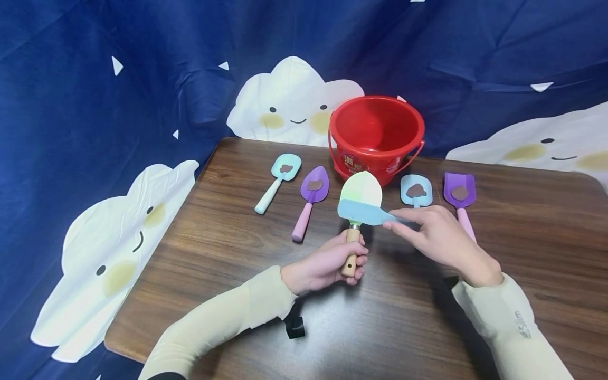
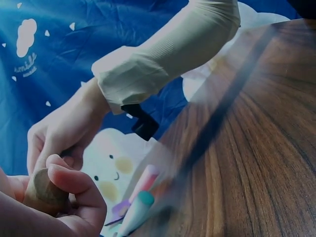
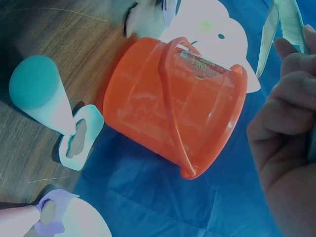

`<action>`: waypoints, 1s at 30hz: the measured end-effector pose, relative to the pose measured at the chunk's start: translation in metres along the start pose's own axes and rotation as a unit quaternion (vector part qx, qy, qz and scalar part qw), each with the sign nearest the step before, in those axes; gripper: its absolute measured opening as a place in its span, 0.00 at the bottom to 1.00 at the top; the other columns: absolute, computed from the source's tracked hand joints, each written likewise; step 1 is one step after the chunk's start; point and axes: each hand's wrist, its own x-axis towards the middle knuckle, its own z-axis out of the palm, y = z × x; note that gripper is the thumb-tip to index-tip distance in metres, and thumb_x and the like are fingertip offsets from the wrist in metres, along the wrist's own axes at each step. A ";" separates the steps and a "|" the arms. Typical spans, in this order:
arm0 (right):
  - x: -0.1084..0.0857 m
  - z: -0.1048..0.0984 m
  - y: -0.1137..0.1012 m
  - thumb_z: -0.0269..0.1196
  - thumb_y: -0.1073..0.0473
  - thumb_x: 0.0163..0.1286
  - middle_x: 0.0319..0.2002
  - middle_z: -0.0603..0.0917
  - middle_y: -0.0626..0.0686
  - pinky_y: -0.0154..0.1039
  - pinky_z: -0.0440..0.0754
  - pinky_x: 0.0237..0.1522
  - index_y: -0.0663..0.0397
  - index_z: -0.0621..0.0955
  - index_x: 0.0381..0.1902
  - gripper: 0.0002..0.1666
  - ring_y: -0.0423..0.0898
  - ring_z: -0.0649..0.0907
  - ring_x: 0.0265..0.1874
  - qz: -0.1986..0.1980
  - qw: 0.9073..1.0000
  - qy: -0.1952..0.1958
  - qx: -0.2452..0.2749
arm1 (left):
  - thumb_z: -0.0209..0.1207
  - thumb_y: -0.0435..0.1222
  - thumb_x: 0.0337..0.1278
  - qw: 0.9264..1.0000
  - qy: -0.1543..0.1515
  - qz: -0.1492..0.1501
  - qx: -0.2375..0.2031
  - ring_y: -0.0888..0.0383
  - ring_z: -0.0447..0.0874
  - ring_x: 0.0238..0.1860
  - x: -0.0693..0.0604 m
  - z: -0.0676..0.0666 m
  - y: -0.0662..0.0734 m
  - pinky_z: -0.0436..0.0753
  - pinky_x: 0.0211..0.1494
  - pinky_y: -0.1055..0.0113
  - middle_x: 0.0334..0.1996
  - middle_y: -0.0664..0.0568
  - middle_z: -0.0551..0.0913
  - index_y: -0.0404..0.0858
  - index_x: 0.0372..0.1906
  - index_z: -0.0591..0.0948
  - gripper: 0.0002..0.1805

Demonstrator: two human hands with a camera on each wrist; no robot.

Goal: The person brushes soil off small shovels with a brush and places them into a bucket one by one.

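My left hand [image 1: 330, 259] grips the wooden handle [image 1: 351, 248] of a garden trowel, whose pale green blade [image 1: 363, 184] points away from me. Between the thumb and fingers of my right hand [image 1: 439, 232] is the handle of a light blue brush [image 1: 363, 212]. Its long flat head lies across the lower part of the blade; whether they touch is hard to tell. What look like bristles show on the brush [image 3: 291, 24] in the right wrist view. The handle's butt end [image 2: 45, 191] pokes out of my left fist in the left wrist view.
A red bucket [image 1: 375, 153] stands behind the trowel. Left of it lie a turquoise shovel [image 1: 285, 163] and a purple trowel [image 1: 314, 177]; right, a blue shovel [image 1: 415, 184] and a purple shovel [image 1: 459, 182]. All four carry brown patches. A blue cloth [image 1: 142, 31] hangs behind the wooden table.
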 end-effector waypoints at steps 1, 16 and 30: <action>0.000 0.000 0.000 0.73 0.54 0.54 0.26 0.87 0.43 0.32 0.71 0.24 0.50 0.87 0.43 0.17 0.33 0.71 0.19 0.001 1.000 0.000 0.001 | 0.50 0.32 0.62 1.000 -0.001 0.000 0.000 0.59 0.69 0.17 0.000 0.000 0.000 0.68 0.19 0.72 0.20 0.54 0.67 0.47 0.41 0.63 0.10; 0.003 0.001 0.012 0.74 0.52 0.52 0.27 0.89 0.51 0.33 0.67 0.16 0.52 0.87 0.45 0.22 0.42 0.78 0.19 0.032 0.999 0.041 -0.018 | 0.48 0.27 0.51 1.000 -0.003 -0.009 -0.002 0.58 0.66 0.18 0.000 0.002 -0.005 0.65 0.21 0.71 0.19 0.54 0.65 0.47 0.40 0.61 0.15; 0.007 0.003 0.020 0.71 0.52 0.57 0.16 0.83 0.53 0.36 0.60 0.13 0.51 0.86 0.48 0.21 0.43 0.65 0.12 0.089 0.989 0.094 -0.070 | 0.48 0.28 0.50 1.000 -0.010 -0.020 0.011 0.59 0.66 0.18 -0.002 0.002 -0.010 0.67 0.22 0.72 0.19 0.55 0.65 0.47 0.38 0.61 0.14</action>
